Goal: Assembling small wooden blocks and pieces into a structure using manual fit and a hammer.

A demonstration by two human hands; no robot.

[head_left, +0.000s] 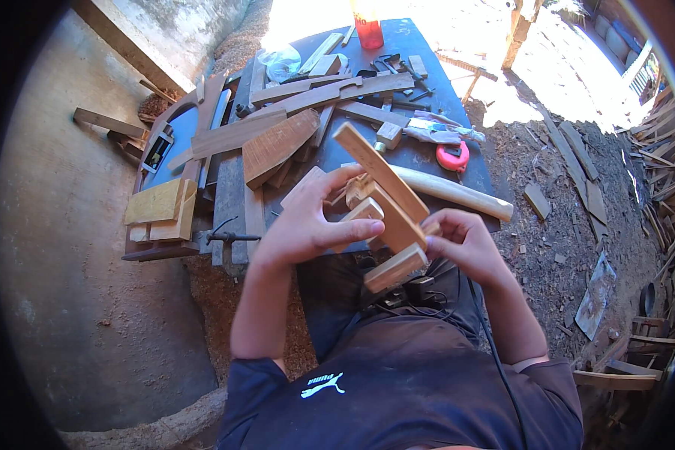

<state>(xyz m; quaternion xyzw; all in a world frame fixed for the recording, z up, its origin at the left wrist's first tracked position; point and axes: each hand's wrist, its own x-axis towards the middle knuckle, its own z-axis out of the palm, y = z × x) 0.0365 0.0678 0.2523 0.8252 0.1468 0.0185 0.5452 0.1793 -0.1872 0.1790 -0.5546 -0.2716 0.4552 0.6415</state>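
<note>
Both hands hold up a wooden assembly of several joined slats and blocks, above the near edge of the workbench; its exact kind I cannot make out. My left hand is closed on its left side, thumb across a rounded block and fingers partly hidden behind. At the opposite end, my right hand pinches near the edge with thumb and fingertips. A long slat sticks up from the assembly toward the far left. Just behind it lies a pale round wooden rod.
The blue workbench carries a pile of cut boards, a pink tape measure, a red bottle and a plastic bag. A clamp projects at the left near edge. Scrap wood litters the ground at right.
</note>
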